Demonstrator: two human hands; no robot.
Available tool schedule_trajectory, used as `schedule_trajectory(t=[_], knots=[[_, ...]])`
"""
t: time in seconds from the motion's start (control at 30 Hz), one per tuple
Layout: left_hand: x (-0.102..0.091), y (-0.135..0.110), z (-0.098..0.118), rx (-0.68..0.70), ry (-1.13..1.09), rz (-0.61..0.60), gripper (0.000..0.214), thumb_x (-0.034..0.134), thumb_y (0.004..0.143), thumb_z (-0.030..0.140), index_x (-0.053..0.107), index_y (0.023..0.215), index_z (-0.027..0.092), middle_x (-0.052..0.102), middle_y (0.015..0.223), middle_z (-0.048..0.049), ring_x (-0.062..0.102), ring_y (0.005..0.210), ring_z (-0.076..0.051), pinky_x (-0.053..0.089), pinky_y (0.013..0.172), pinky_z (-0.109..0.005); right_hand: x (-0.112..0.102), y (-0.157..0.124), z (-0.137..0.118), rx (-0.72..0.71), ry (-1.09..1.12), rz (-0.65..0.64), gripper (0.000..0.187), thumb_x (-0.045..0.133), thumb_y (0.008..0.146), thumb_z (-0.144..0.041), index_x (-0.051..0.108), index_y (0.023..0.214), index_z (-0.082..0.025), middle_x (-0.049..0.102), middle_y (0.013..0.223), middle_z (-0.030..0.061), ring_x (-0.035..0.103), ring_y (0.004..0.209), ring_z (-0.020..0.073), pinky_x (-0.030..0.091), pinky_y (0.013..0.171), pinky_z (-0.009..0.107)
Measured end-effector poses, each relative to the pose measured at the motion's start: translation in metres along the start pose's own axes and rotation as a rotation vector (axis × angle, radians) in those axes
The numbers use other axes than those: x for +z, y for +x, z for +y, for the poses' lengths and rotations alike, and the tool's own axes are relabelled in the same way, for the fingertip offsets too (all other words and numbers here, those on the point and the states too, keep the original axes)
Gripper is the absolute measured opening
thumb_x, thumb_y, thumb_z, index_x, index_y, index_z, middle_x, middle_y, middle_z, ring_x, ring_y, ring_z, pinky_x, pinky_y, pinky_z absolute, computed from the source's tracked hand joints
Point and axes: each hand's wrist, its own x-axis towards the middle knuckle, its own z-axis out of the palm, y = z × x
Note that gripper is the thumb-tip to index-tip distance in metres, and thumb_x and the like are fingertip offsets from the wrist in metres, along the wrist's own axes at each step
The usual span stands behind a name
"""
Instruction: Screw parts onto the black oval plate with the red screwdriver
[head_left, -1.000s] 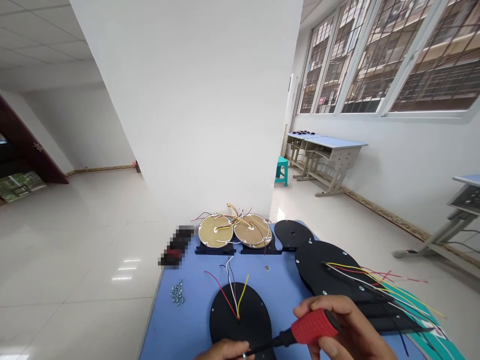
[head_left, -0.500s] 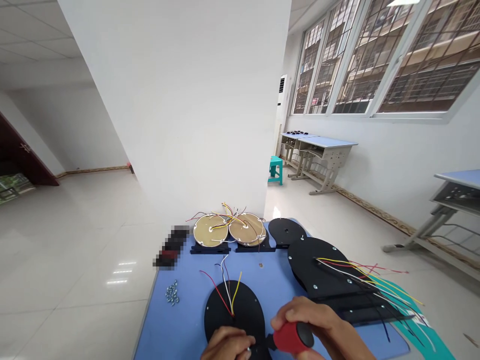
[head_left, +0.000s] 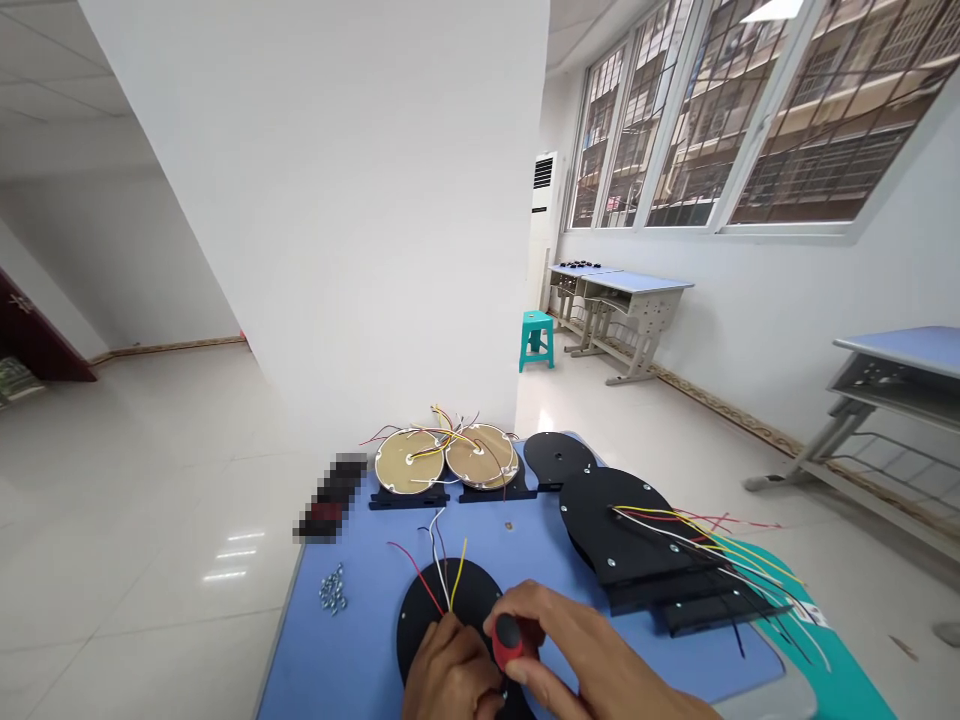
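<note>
As the screwdriver point(head_left: 507, 640) stood on end, both hands crowded the black disc point(head_left: 480, 592)

Right hand point(head_left: 581, 650) first: thumb and fingers pinched the screwdriver's red handle from either side, black cap facing up! Just left of that grip, the left hand point(head_left: 448, 672) lay curled over the black disc, fingers bunched together; whether they pinched anything, nobody could tell, with the fingertips mostly tucked away. The blade was out of sight below the handle, so its seating was anyone's guess.

And what a tight spot for trouble! With those fingertips so close to the tip, an off-line push could have sent the blade skidding into a finger or across the disc's face. A leaning handle could have chewed up a screw head. Just beyond the left hand rose the coloured wires point(head_left: 458, 574), right up by its knuckles, where a careless shove could have bent or tugged them. Farther left of the grip, loose screws point(head_left: 332, 590) sat heaped on the blue tabletop point(head_left: 352, 665); a stray sweep could have scattered them. Out right, the stacked black housings point(head_left: 630, 530) trailed long leads, ready to snag a passing forearm.
</note>
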Motion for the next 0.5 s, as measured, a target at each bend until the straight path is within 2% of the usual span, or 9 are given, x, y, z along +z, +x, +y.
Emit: schedule_trajectory(t=[0.13, 0.23, 0.4, 0.5], knots=[[0.006, 0.001, -0.002, -0.05, -0.077, 0.007, 0.028, 0.069, 0.066, 0.001, 0.07, 0.076, 0.026, 0.074, 0.086, 0.002, 0.066, 0.083, -0.021, 0.053, 0.074, -0.032, 0.001, 0.008, 0.002, -0.032, -0.016, -0.06, 0.012, 0.048, 0.098, -0.024, 0.053, 0.108, -0.026, 0.068, 0.104, 0.002, 0.066, 0.095, 0.0163, 0.053, 0.086, 0.026], [0.005, 0.0, -0.002, -0.082, -0.108, -0.005, 0.033, 0.065, 0.067, -0.001, 0.07, 0.084, 0.027, 0.075, 0.092, 0.0024, 0.068, 0.09, -0.022, 0.054, 0.081, -0.036, 0.0, 0.011, -0.001, -0.04, -0.024, -0.091, 0.016, 0.051, 0.096, -0.021, 0.053, 0.112, -0.026, 0.068, 0.108, 0.0016, 0.065, 0.1, 0.016, 0.052, 0.088, 0.026], [-0.002, 0.0, -0.002, -0.026, -0.067, 0.007, 0.027, 0.063, 0.071, 0.002, 0.068, 0.084, 0.025, 0.075, 0.087, 0.0004, 0.069, 0.089, -0.022, 0.057, 0.075, -0.031, 0.0, 0.015, -0.003, -0.066, -0.013, -0.129, 0.021, 0.058, 0.091, -0.013, 0.055, 0.109, -0.023, 0.068, 0.11, 0.002, 0.065, 0.101, 0.0156, 0.051, 0.089, 0.024], [0.0, 0.0, -0.002, -0.012, -0.071, 0.059, 0.029, 0.062, 0.069, 0.001, 0.067, 0.085, 0.025, 0.075, 0.087, 0.0012, 0.07, 0.085, -0.021, 0.057, 0.073, -0.028, 0.001, 0.018, -0.001, -0.078, 0.018, -0.144, 0.021, 0.058, 0.089, -0.01, 0.056, 0.107, -0.021, 0.068, 0.108, 0.0036, 0.065, 0.098, 0.0167, 0.051, 0.088, 0.025]])
